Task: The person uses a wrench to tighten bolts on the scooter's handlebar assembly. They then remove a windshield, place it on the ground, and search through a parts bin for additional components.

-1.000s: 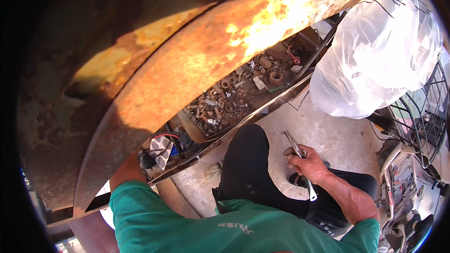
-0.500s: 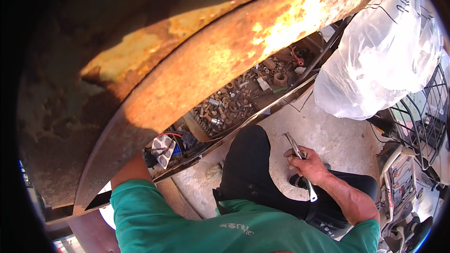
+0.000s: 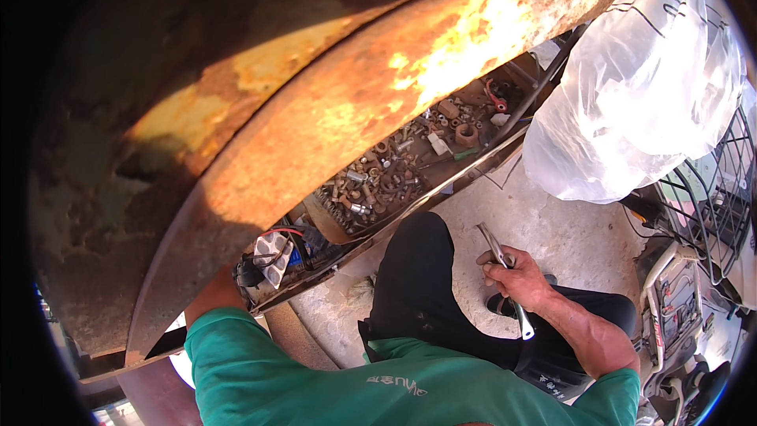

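Note:
My right hand (image 3: pixel 509 270) is closed around the middle of a long silver wrench (image 3: pixel 520 315), in front of my bent leg. A small hole shows in the handle's lower end; the upper end is seen edge-on, so its jaw shape is unclear. My left arm (image 3: pixel 217 293) reaches under the rusty curved metal plate (image 3: pixel 315 142), which hides the hand. Close to that forearm, a dark rounded object (image 3: pixel 247 274) shows at the end of a long metal tray (image 3: pixel 394 216). A silver pack with round pockets (image 3: pixel 272 257) lies beside it.
Bolts, nuts and small fittings (image 3: pixel 371 181) fill the tray's middle. A big rusty nut (image 3: pixel 466 136) and a red-handled piece (image 3: pixel 495 96) are further along. At right hang a translucent plastic bag (image 3: pixel 623 102) and a black wire basket (image 3: pixel 714 205), above an open tool case (image 3: pixel 674 300).
My left arm has shifted slightly, and the dark rounded object near it shows more. The plate and tray sit a little further left in view. My right hand keeps the wrench in place.

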A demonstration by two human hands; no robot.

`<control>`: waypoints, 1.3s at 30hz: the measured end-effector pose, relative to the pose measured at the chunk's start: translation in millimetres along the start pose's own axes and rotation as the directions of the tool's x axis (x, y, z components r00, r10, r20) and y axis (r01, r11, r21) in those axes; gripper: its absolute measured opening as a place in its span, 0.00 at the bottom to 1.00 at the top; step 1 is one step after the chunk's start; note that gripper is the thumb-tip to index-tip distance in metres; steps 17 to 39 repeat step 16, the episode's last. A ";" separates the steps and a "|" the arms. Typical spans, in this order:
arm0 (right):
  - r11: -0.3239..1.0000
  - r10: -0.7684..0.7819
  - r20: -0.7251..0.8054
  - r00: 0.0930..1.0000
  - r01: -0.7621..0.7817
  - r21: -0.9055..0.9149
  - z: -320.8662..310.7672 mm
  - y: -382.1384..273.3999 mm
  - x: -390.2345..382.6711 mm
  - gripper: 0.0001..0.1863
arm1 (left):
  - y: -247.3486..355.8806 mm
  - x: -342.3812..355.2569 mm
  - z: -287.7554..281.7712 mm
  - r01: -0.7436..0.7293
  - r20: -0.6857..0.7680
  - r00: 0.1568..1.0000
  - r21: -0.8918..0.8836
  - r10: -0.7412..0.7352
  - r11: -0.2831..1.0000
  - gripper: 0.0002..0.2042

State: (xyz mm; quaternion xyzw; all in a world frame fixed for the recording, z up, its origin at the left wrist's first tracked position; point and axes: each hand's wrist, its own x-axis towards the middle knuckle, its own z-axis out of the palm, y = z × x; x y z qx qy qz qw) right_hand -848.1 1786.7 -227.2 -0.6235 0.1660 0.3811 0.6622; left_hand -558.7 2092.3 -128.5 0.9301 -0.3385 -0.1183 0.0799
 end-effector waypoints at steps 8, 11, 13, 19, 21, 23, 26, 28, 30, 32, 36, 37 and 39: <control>0.999 0.017 -0.009 1.000 -0.017 -0.030 2.3 -2.8 0.0 0.13 | 100.7 -16.0 4.2 -0.327 -0.093 0.945 -0.224 0.314 0.918 0.18; 0.998 0.004 -0.018 1.000 -0.005 -0.061 2.6 -1.8 0.7 0.13 | 119.9 -28.2 10.4 -0.429 -0.202 0.898 -0.208 0.390 0.879 0.19; 0.999 -0.007 0.003 1.000 0.007 -0.038 2.4 -1.8 2.5 0.13 | 122.7 -33.0 5.6 -0.441 -0.188 0.893 -0.181 0.409 0.879 0.20; 0.999 -0.004 0.005 1.000 0.004 -0.042 2.1 -0.2 2.8 0.13 | 117.8 -41.0 -7.6 -0.396 -0.197 0.911 -0.179 0.362 0.901 0.22; 0.999 -0.004 0.005 1.000 0.004 -0.042 2.1 -0.2 2.8 0.13 | 117.8 -41.0 -7.6 -0.396 -0.197 0.911 -0.179 0.362 0.901 0.22; 0.999 -0.004 0.005 1.000 0.004 -0.042 2.1 -0.2 2.8 0.13 | 117.8 -41.0 -7.6 -0.396 -0.197 0.911 -0.179 0.362 0.901 0.22; 0.999 -0.004 0.005 1.000 0.004 -0.042 2.1 -0.2 2.8 0.13 | 117.8 -41.0 -7.6 -0.396 -0.197 0.911 -0.179 0.362 0.901 0.22; 0.999 -0.004 0.005 1.000 0.004 -0.042 2.1 -0.2 2.8 0.13 | 117.8 -41.0 -7.6 -0.396 -0.197 0.911 -0.179 0.362 0.901 0.22; 0.999 -0.004 0.005 1.000 0.004 -0.042 2.1 -0.2 2.8 0.13 | 117.8 -41.0 -7.6 -0.396 -0.197 0.911 -0.179 0.362 0.901 0.22; 0.999 -0.004 0.005 1.000 0.004 -0.042 2.1 -0.2 2.8 0.13 | 117.8 -41.0 -7.6 -0.396 -0.197 0.911 -0.179 0.362 0.901 0.22; 0.999 -0.004 0.005 1.000 0.004 -0.042 2.1 -0.2 2.8 0.13 | 117.8 -41.0 -7.6 -0.396 -0.197 0.911 -0.179 0.362 0.901 0.22; 0.999 -0.004 0.005 1.000 0.004 -0.042 2.1 -0.2 2.8 0.13 | 117.8 -41.0 -7.6 -0.396 -0.197 0.911 -0.179 0.362 0.901 0.22; 0.999 -0.004 0.005 1.000 0.004 -0.042 2.1 -0.2 2.8 0.13 | 117.8 -41.0 -7.6 -0.396 -0.197 0.911 -0.179 0.362 0.901 0.22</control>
